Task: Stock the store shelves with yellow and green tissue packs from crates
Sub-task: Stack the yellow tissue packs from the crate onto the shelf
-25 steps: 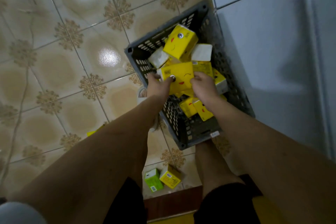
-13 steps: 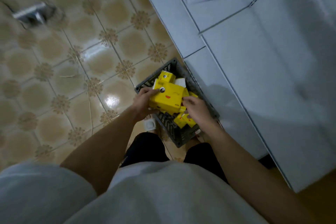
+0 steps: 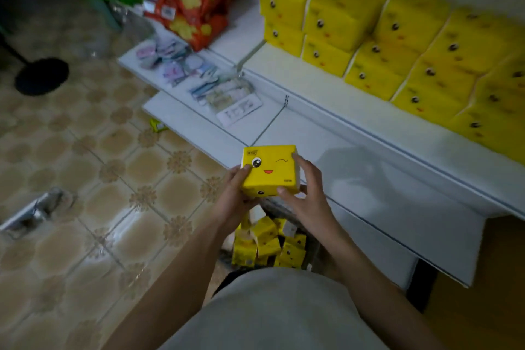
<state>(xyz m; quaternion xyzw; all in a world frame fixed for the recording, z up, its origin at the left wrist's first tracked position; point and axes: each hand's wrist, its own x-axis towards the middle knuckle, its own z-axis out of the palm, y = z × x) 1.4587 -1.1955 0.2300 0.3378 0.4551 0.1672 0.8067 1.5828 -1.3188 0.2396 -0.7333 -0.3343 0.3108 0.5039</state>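
Observation:
A stack of yellow tissue packs (image 3: 270,169) with a winking face is held between both hands at chest height, in front of the lower white shelf (image 3: 397,207). My left hand (image 3: 235,193) grips its left side and underside. My right hand (image 3: 305,193) holds its right side, fingers curled over the edge. Below them the grey crate (image 3: 308,244) on the floor holds several more yellow packs (image 3: 267,247). The upper shelf (image 3: 326,94) carries stacked rows of yellow packs (image 3: 397,37).
Red and green snack bags (image 3: 187,0) hang at the far left of the shelving. Small flat packets (image 3: 199,79) lie on the lower shelf's left part. A black stand base (image 3: 42,75) and a silvery object (image 3: 31,213) sit on the tiled floor.
Both hands lifted the yellow packs out of the crate and up to shelf level. The view rose from the crate to the shelves.

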